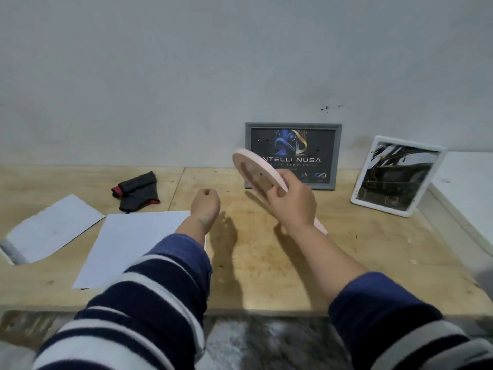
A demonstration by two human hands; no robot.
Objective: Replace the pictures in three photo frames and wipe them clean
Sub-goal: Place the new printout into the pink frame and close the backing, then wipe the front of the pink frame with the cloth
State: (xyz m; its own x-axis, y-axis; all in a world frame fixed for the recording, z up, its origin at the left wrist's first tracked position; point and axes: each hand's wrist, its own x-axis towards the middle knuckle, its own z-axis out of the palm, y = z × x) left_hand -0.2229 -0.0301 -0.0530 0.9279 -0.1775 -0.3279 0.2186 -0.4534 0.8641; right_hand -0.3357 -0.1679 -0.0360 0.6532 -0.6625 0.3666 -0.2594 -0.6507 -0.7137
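Observation:
My right hand (292,204) holds a pink photo frame (256,172) tilted in the air above the wooden table, its brown back facing me. My left hand (205,206) hovers beside it to the left, fingers curled into a fist with nothing in them. A grey frame (337,156) with a dark logo picture leans against the wall behind the pink one. To its right a white frame (400,174) with a dark picture also stands leaning. A dark grey cloth (138,192) with red trim lies at the back left. Two white sheets (130,244) (53,228) lie face down at the left.
The plywood table (346,249) meets a pale wall at the back. A white surface (466,188) adjoins the table on the right. The table's front edge runs just under my forearms, with mottled floor below.

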